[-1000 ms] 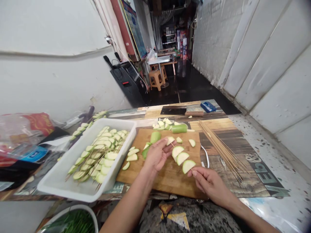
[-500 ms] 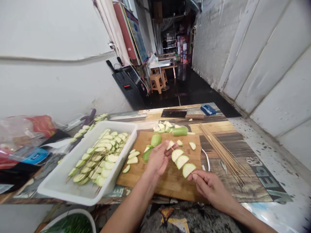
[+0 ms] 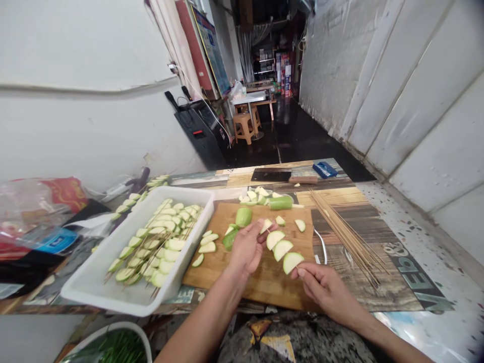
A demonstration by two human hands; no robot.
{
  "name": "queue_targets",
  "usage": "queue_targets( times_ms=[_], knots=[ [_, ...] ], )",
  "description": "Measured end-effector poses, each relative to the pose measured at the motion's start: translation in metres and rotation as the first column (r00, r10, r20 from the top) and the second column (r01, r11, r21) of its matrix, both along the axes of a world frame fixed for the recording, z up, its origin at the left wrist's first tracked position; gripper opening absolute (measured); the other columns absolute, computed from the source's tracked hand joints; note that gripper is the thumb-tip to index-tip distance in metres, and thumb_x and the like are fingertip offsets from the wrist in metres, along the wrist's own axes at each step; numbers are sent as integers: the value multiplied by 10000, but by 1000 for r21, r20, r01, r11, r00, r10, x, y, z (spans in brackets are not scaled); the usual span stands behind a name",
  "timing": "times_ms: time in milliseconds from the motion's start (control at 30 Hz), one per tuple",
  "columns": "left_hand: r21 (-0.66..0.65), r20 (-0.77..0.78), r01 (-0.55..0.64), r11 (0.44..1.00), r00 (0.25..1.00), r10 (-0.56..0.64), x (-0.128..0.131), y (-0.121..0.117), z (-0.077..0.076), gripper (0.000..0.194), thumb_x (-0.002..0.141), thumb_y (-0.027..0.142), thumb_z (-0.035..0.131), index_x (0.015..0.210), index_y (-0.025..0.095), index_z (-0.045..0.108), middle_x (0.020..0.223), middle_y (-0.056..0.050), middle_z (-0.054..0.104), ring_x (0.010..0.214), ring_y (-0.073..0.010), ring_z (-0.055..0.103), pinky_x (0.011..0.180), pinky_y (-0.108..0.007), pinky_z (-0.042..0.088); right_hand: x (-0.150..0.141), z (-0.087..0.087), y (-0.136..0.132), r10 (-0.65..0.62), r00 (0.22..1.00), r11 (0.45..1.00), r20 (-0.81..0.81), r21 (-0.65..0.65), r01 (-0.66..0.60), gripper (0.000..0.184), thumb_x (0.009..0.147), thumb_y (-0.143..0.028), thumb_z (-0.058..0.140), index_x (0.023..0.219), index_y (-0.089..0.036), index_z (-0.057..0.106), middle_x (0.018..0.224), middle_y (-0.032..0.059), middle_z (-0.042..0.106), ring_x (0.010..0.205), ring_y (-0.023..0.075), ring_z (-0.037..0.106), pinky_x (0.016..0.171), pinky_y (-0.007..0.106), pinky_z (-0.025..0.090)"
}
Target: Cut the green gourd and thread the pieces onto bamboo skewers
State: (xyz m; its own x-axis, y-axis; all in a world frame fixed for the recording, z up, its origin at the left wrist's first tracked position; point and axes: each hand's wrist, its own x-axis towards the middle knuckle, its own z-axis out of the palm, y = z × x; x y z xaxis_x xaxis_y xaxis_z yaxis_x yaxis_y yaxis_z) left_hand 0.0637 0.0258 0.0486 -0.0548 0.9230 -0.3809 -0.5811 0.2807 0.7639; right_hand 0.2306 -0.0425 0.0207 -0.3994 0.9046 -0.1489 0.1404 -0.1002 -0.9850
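Observation:
Over the wooden cutting board [image 3: 264, 292], my right hand [image 3: 325, 285] pinches the near end of a thin skewer. Several half-round zucchini slices [image 3: 282, 249] are threaded along it. My left hand [image 3: 246, 247] holds another zucchini slice [image 3: 265, 226] between its fingers at the skewer's far end; whether the tip has pierced it I cannot tell. Beside my left hand lie a cut zucchini chunk [image 3: 243, 217] and loose slices [image 3: 207, 247]. Two more loose pieces sit beyond the skewer on the board.
To the left, a white plastic tray [image 3: 109, 302] holds several filled skewers. Bare bamboo skewers [image 3: 348, 237] lie at right. A cleaver [image 3: 272, 175], a blue box [image 3: 324, 170] and more zucchini [image 3: 280, 202] stand at the back. Below left is a tub of greens [image 3: 121, 348].
Both hands stay almost in place. The right hand with the skewer's near end has shifted very slightly; the view has tilted a little.

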Motion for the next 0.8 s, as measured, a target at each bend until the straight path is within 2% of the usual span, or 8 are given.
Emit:
queue_targets(
  times_ms=[367,600,800],
  knots=[
    [4,-11,-28,1000,1000,28,2,-1,-4,100,730,179,608,766,86,623,749,-94,685,731,-174,656,641,-252,513,-3,-4,2,-6,1000,1000,11,20,6,296,862,-406,399,788,-154,535,466,-83,302,424,74,265,418,212,184],
    [11,-6,4,1000,1000,-3,2,-2,-7,123,749,184,579,776,79,635,739,-98,682,684,-166,647,638,-269,513,-2,-5,3,-8,997,998,74,65,3,324,864,-413,388,795,-146,560,481,-77,283,434,77,263,410,206,182],
    [12,-15,25,1000,1000,-25,1,-2,-11,151,719,215,620,782,79,634,734,-89,672,663,-150,630,636,-255,494,-4,-6,5,-10,998,999,65,43,7,338,858,-428,390,788,-145,562,477,-77,276,432,76,258,408,204,171]
  ],
)
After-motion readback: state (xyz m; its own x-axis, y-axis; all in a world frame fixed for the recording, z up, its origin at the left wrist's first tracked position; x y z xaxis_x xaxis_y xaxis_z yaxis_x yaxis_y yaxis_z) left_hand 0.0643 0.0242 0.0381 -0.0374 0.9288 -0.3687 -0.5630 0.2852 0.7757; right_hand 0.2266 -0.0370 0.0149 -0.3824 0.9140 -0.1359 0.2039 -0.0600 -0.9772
